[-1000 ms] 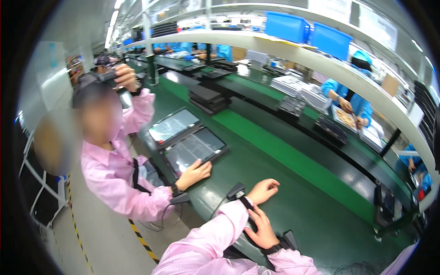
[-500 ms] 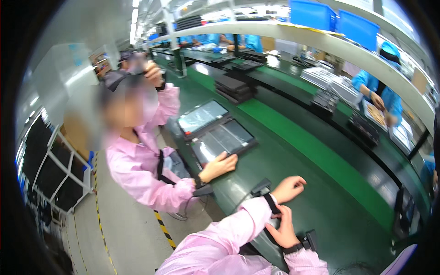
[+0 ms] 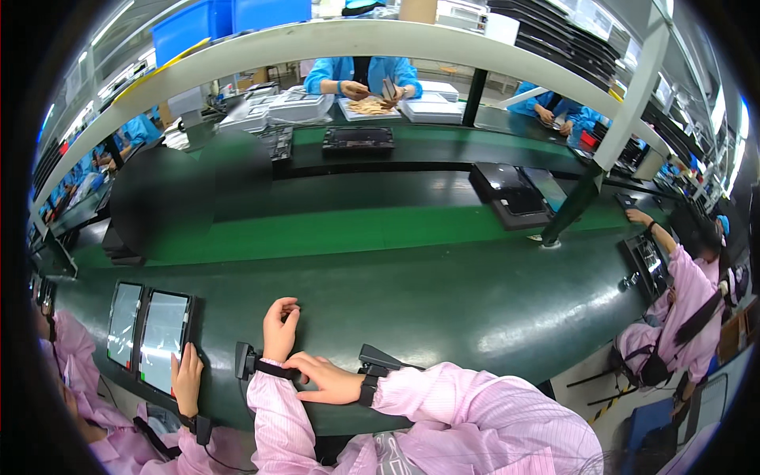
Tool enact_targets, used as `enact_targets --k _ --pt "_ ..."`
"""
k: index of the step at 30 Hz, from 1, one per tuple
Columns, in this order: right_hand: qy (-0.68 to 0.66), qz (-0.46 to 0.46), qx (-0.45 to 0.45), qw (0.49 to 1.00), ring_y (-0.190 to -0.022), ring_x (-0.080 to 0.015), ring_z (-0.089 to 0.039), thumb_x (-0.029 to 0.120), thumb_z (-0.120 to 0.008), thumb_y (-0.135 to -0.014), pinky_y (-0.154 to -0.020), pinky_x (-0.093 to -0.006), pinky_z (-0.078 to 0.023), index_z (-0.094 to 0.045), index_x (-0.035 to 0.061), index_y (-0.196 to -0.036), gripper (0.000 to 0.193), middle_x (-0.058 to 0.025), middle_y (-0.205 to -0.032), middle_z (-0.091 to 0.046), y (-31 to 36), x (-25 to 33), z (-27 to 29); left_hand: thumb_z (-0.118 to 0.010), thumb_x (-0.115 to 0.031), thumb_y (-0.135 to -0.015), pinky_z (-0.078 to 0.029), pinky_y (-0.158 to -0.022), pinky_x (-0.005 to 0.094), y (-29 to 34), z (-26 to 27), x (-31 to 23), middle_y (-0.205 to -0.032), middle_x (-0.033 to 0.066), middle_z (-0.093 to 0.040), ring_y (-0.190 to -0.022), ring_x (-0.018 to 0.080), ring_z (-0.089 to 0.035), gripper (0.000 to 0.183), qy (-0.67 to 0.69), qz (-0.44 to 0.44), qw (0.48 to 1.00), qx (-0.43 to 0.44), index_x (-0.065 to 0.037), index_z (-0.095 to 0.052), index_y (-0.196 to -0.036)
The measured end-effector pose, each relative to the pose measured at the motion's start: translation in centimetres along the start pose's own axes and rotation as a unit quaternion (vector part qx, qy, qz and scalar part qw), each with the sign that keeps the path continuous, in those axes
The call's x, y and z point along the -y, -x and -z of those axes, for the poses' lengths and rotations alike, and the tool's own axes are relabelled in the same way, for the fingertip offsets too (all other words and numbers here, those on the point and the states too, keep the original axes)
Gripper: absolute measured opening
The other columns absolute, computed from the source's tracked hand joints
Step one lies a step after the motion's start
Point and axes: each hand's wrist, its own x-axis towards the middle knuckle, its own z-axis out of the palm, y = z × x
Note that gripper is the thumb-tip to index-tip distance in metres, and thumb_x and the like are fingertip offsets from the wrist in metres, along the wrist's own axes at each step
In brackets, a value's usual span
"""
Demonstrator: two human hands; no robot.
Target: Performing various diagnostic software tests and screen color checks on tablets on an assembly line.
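My left hand (image 3: 281,328) is over the green table, fingers loosely bent and apart, holding nothing. A black wrist strap (image 3: 273,369) with a small dark box (image 3: 245,361) circles that wrist. My right hand (image 3: 332,381) reaches across from the right, its fingers closed on the left wrist strap; its thumb is mostly hidden. Another black strap (image 3: 369,388) with a dark box (image 3: 378,360) sits on my right wrist. Left of my hands, a co-worker's hand (image 3: 187,381) touches the edge of a tablet-like panel in a black frame (image 3: 165,332), beside a second panel (image 3: 124,323).
A green worktable (image 3: 443,309) spreads before me. Beyond it, a black device on a dark stack (image 3: 507,194) stands beside a shelf post (image 3: 590,186). A white shelf beam (image 3: 396,39) crosses above. A person in pink (image 3: 673,309) sits at the right; people in blue work opposite.
My view has swung to the right, so the co-worker and the panels now lie at the far left. My right hand stays at my left wrist.
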Motion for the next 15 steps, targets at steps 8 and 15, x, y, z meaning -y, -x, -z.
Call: enact_targets --k 8,15 --pt "-0.027 -0.002 0.015 1.000 -0.084 -0.0204 -0.054 0.019 -0.067 -0.081 -0.081 -0.0351 -0.043 -0.042 0.0071 -0.130 0.056 -0.0087 -0.114 -0.047 -0.26 -0.82 0.08 -0.059 -0.002 -0.086 -0.049 -0.078 0.0269 -0.06 0.08 0.35 -0.090 0.0069 -0.065 -0.084 0.0138 -0.061 0.021 0.003 0.003 1.000 -0.005 0.000 -0.060 -0.106" --pt "0.002 -0.017 0.018 1.000 -0.085 -0.0203 -0.053 0.023 -0.067 -0.084 -0.084 -0.0354 -0.041 -0.044 0.0079 -0.128 0.051 -0.0087 -0.111 -0.047 -0.06 -0.59 0.11 -0.058 -0.003 -0.086 -0.049 -0.082 0.0281 0.43 0.00 0.19 -0.095 0.0090 -0.066 -0.091 0.0157 -0.062 0.024 -0.010 -0.002 1.000 0.002 0.001 -0.060 -0.109"
